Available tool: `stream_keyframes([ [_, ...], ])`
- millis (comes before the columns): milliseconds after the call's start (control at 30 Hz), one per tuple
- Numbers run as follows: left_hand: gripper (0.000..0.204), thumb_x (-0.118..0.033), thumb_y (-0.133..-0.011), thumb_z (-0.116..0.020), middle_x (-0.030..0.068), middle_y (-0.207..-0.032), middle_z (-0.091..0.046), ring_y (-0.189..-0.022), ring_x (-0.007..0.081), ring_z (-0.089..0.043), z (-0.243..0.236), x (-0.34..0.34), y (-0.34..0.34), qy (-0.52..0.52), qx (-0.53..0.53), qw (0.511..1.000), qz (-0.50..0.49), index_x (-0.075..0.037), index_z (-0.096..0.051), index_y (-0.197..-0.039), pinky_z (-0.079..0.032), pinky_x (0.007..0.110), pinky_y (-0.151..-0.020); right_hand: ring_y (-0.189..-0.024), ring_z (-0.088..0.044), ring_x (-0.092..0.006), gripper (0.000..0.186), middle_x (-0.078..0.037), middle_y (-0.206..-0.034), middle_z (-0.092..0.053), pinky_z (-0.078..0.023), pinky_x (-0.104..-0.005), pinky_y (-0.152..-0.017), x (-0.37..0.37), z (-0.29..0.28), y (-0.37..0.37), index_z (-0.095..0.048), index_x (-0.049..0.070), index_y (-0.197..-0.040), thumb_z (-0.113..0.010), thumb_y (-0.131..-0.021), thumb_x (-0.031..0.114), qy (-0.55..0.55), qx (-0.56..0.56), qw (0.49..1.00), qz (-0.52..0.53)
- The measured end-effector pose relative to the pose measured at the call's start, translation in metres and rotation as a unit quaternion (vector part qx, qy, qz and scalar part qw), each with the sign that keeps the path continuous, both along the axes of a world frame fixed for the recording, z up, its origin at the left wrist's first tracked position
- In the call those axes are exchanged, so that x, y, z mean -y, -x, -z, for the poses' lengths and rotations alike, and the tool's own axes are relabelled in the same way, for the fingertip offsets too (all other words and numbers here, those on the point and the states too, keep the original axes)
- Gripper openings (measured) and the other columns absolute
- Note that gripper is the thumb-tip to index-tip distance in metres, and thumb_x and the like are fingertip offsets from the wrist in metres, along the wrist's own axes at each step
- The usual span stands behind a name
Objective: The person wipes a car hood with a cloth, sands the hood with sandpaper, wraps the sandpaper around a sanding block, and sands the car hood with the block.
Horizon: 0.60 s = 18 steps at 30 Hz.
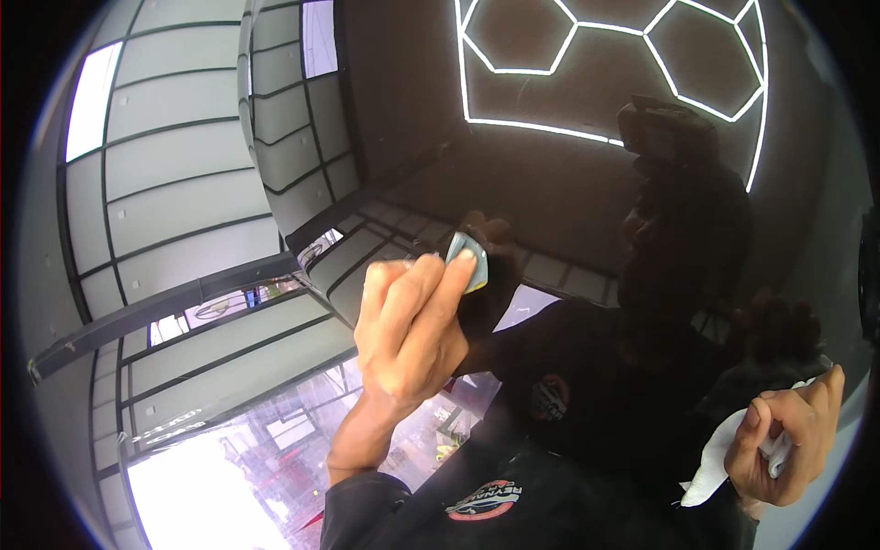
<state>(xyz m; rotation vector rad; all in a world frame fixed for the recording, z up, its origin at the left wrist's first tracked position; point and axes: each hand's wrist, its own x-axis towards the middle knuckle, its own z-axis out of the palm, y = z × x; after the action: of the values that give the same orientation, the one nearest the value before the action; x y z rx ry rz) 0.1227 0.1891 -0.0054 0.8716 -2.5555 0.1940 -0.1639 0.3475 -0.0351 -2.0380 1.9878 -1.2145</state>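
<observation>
While pinching a small, flat blue-grey pad (479,269) in left hand (408,316) and clutching crumpled white cloth (720,458) in right hand (793,440), could scratch the glossy dark panel (550,188) through trapped grit.

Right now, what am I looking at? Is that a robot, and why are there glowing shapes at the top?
No robot here, just a person with two bare hands! There is one picture, taken by a wide, round-looking camera on the person's head, so edges bend. The left hand pinches a small grey-blue pad with a yellow edge at the shiny dark panel; I can't tell whether the pad touches it. The right hand holds a crumpled white cloth. The panel works like a mirror: the glowing white honeycomb lines and the dark person shape are reflections in it.
</observation>
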Motion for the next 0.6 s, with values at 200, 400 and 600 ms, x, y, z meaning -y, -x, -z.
stream_keyframes([
  [200, 0.041, 0.021, -0.057, -0.065, 0.0113, -0.081, -0.060, -0.070, 0.0249, -0.056, 0.000, 0.008, 0.004, -0.006, -0.031, 0.999, 0.009, 0.005, -0.073, -0.094, -0.045, 0.034, -0.060, -0.054, -0.041, -0.0197, 0.009, -0.007, -0.062, -0.052, -0.030, -0.0375, -0.057, 0.002, 0.001, 0.008, -0.062, -0.002, -0.083, -0.069, -0.082, 0.004, 0.022, -0.030, 0.999, -0.040],
  [400, 0.020, 0.014, -0.081, -0.063, 0.0116, -0.090, -0.065, -0.082, 0.0239, -0.057, -0.048, -0.001, -0.006, 0.099, -0.148, 0.981, -0.076, 0.006, -0.072, -0.097, -0.047, 0.034, -0.072, -0.054, -0.040, -0.0178, 0.010, -0.005, -0.066, -0.057, -0.031, -0.0341, -0.055, 0.022, -0.010, 0.001, -0.061, 0.003, -0.080, -0.070, -0.080, -0.002, 0.038, 0.019, 0.999, 0.023],
  [600, 0.024, 0.015, -0.074, -0.066, 0.0112, -0.087, -0.063, -0.075, 0.0242, -0.056, -0.045, -0.040, -0.056, 0.046, -0.209, 0.974, -0.071, 0.005, -0.072, -0.095, -0.043, 0.031, -0.064, -0.054, -0.039, -0.0158, 0.015, -0.004, -0.065, -0.055, -0.031, -0.0297, -0.053, 0.044, -0.029, -0.010, -0.061, 0.003, -0.077, -0.074, -0.075, -0.006, 0.104, 0.026, 0.994, -0.010],
])
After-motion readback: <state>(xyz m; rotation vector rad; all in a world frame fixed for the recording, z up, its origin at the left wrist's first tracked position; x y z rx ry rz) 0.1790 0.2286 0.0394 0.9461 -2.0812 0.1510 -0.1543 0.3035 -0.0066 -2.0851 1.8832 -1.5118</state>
